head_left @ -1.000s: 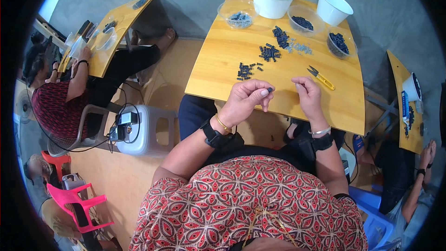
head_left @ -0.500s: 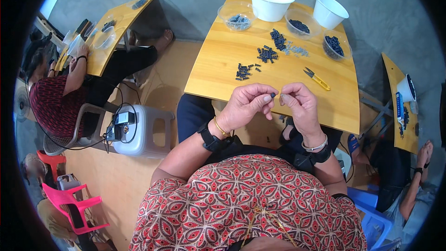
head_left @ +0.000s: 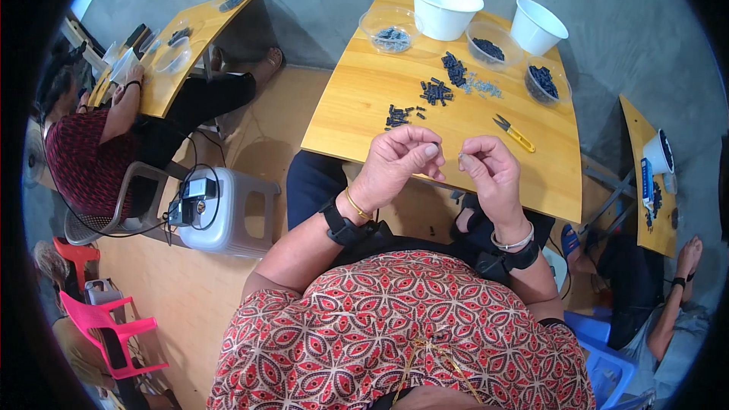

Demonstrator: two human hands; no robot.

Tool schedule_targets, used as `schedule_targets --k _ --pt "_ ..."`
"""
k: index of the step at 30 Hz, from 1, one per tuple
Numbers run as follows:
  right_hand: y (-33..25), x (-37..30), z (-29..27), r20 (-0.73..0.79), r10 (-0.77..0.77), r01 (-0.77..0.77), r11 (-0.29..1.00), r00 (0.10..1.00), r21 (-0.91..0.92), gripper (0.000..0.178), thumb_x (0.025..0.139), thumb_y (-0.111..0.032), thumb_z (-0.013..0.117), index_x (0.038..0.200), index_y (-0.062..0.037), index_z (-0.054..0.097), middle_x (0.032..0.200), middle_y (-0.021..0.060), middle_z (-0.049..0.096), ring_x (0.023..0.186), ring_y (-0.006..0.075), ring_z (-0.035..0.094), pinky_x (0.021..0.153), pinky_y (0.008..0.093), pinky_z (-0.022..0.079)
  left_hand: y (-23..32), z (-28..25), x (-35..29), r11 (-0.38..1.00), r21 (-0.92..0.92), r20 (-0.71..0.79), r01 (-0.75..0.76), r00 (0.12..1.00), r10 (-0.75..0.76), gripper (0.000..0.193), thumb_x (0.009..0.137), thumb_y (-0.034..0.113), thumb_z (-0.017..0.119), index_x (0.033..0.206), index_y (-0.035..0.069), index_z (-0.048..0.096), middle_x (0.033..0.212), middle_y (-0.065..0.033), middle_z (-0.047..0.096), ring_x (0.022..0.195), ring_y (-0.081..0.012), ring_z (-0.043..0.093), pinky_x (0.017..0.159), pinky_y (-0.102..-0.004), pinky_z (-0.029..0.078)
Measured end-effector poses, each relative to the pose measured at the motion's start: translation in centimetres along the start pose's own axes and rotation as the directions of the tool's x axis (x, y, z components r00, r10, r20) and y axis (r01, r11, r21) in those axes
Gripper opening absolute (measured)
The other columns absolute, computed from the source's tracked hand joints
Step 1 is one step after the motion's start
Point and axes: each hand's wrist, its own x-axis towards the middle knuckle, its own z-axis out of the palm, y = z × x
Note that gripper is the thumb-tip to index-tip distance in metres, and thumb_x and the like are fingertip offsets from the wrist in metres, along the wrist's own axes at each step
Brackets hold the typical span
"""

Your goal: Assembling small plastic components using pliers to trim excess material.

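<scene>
Both my hands are raised over the near edge of the wooden table, fingertips a short gap apart. My left hand [head_left: 405,161] pinches a small dark cylindrical piece [head_left: 435,145], mostly covered by thumb and fingers. My right hand [head_left: 493,175] is closed in a pinch on a tiny pale piece [head_left: 461,156], too small to name. Beyond them lie loose piles of short black cylindrical pieces [head_left: 437,92] and a scatter of small grey bits [head_left: 482,86]. Yellow-handled thread snips [head_left: 515,134] rest to the right, blades pointing up and left.
Along the table's [head_left: 353,99] far side stand two white tubs [head_left: 446,11], a clear bowl of grey bits [head_left: 392,39] and clear bowls of black pieces [head_left: 487,48]. A grey plastic stool [head_left: 228,216] with cables stands left. Other people sit at tables on both sides.
My hands have drawn slightly apart. The dark piece in my left fingers, plainly visible before, is now mostly covered by them. The view has shifted a little.
</scene>
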Motion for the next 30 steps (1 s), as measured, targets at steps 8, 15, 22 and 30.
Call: schedule_targets --k 8,15,22,30 --pt "-0.5 0.2 0.7 0.013 -0.108 0.108 0.989 0.994 -0.099 0.008 0.085 0.003 0.056 0.092 -0.0011 0.053 0.088 0.0023 0.053 0.074 0.0069 0.050 0.065 0.0192 0.042 0.1 -0.8 0.2 0.995 -0.086 -0.046 -0.054 0.998 0.050 0.012 0.088 0.009 0.056 0.098 0.003 0.059 0.084 -0.0043 0.061 0.072 -0.0104 0.056 0.070 -0.0318 0.054" --pt "-1.0 0.4 1.0 0.007 -0.169 0.167 0.968 0.986 -0.189 0.008 0.083 0.003 0.057 0.090 -0.0011 0.053 0.086 0.0042 0.054 0.073 0.0084 0.051 0.064 0.0197 0.042 0.4 -0.4 0.2 0.963 -0.268 -0.017 0.000 1.000 -0.005 0.012 0.088 0.007 0.056 0.098 0.002 0.058 0.087 -0.0077 0.062 0.080 -0.0143 0.061 0.069 -0.0313 0.056" --pt "-1.5 0.7 1.0 -0.015 -0.224 0.209 0.931 0.975 -0.301 0.009 0.082 0.004 0.058 0.088 -0.0020 0.056 0.082 0.0041 0.055 0.068 0.0093 0.052 0.060 0.0208 0.042 0.1 -0.4 0.2 0.966 -0.259 0.026 0.014 1.000 -0.007 0.012 0.088 0.005 0.055 0.100 0.002 0.058 0.088 -0.0082 0.062 0.081 -0.0153 0.062 0.074 -0.0345 0.056" --pt "-1.5 1.2 1.0 0.007 -0.260 0.249 0.916 0.966 -0.315 0.010 0.081 0.005 0.059 0.088 -0.0020 0.057 0.081 0.0059 0.057 0.069 0.0112 0.054 0.060 0.0221 0.043 -0.1 -0.3 -0.1 0.995 -0.103 -0.015 0.012 1.000 -0.013 0.016 0.087 0.002 0.056 0.102 0.000 0.059 0.090 -0.0095 0.063 0.083 -0.0156 0.063 0.076 -0.0352 0.056"
